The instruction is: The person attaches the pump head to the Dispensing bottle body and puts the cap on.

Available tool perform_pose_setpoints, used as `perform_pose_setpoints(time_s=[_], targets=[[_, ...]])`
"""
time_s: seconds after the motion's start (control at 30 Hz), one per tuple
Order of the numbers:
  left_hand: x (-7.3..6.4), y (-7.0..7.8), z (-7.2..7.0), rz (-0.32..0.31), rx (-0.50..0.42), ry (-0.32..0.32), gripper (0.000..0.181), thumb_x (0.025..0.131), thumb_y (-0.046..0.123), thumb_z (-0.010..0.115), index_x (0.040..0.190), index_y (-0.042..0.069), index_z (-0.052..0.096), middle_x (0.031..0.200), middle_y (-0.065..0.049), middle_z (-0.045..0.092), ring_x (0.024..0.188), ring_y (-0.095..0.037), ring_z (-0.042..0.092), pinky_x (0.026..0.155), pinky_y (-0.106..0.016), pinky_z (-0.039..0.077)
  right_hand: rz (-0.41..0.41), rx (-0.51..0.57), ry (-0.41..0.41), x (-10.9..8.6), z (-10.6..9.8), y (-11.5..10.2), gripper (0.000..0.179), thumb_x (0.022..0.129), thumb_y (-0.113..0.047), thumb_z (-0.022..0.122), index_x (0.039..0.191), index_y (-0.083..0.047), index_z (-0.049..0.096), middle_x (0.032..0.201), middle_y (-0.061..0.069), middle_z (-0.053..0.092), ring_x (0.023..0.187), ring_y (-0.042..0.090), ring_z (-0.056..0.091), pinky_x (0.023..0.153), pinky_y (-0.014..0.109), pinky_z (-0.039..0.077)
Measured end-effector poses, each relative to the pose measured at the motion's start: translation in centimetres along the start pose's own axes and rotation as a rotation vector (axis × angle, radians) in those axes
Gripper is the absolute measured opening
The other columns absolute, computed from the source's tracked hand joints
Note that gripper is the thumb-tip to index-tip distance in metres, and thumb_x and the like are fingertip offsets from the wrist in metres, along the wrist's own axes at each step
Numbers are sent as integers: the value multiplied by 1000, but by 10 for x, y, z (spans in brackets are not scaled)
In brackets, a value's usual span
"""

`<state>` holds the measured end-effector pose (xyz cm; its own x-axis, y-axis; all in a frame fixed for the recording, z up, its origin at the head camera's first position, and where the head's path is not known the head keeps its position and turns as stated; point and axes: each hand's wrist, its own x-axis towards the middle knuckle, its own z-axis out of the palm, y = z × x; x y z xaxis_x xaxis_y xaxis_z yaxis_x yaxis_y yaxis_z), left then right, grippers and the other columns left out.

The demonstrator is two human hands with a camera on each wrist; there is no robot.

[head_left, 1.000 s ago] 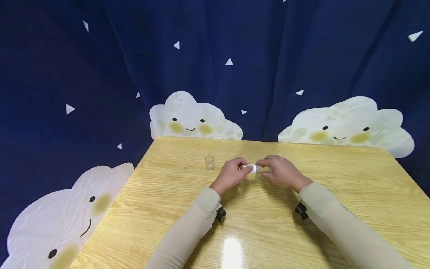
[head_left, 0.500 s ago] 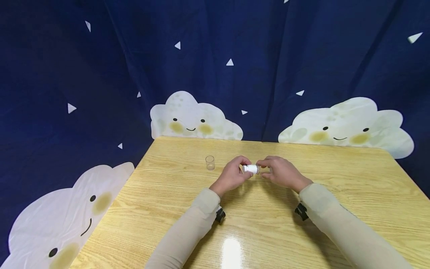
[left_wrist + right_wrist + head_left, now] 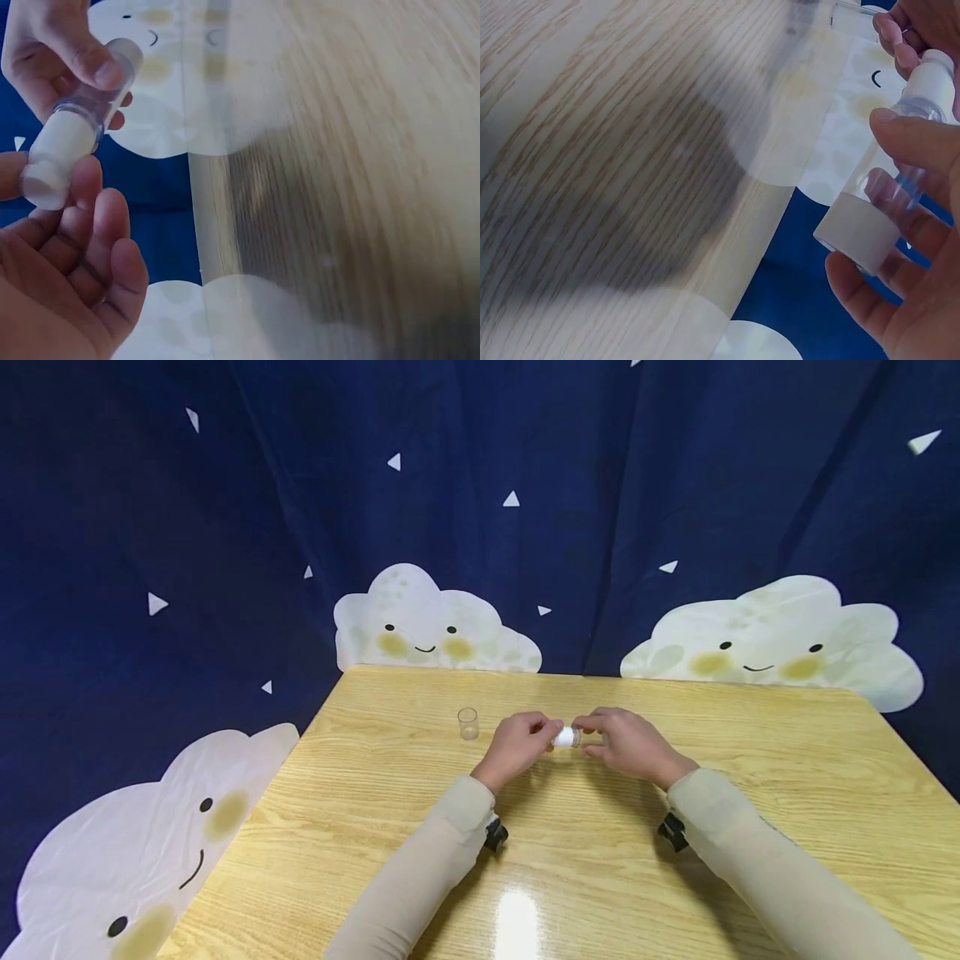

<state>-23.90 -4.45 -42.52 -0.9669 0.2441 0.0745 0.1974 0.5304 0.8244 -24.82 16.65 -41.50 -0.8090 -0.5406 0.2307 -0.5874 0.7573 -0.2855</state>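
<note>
A small clear pump bottle (image 3: pixel 861 180) is held tilted between both hands. It has a white collar and top (image 3: pixel 64 142) at one end and a white band (image 3: pixel 855 231) at its base. My right hand (image 3: pixel 633 745) grips the clear body, thumb on one side and fingers on the other. At the white top, my left hand (image 3: pixel 517 745) pinches the end between thumb and fingers, its other fingers loosely bent in the left wrist view. To the left on the table stands a clear open-topped cap (image 3: pixel 468 727).
The hands work above a light wooden table (image 3: pixel 360 827), near its back edge. Behind it hangs a dark blue curtain (image 3: pixel 465 527) printed with white clouds and triangles. Both wrists carry small black camera mounts (image 3: pixel 495 835).
My left fingers loosened, baring more of the white top half a second ago, and now close over its end again with the hand turned. My right hand keeps its place.
</note>
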Motion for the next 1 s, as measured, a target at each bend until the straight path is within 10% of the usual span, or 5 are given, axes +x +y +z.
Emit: perform_pose_setpoints(time_s=[0.6, 1.0], targets=[[-3, -2, -2, -49, -40, -50, 36, 101, 46, 52, 96, 17, 71, 81, -3, 75, 48, -12, 40, 47, -24, 33, 3, 2, -16, 1, -1, -3, 38, 84, -15, 79, 121, -9, 71, 108, 11, 73, 92, 28, 69, 80, 44, 55], [-4, -6, 1, 2, -50, -15, 26, 99, 37, 59, 112, 17, 67, 98, -1, 67, 71, -11, 56, 59, -24, 47, -6, 2, 5, 0, 2, -3, 38, 84, -14, 79, 121, -8, 71, 105, 10, 73, 85, 25, 68, 76, 42, 55]])
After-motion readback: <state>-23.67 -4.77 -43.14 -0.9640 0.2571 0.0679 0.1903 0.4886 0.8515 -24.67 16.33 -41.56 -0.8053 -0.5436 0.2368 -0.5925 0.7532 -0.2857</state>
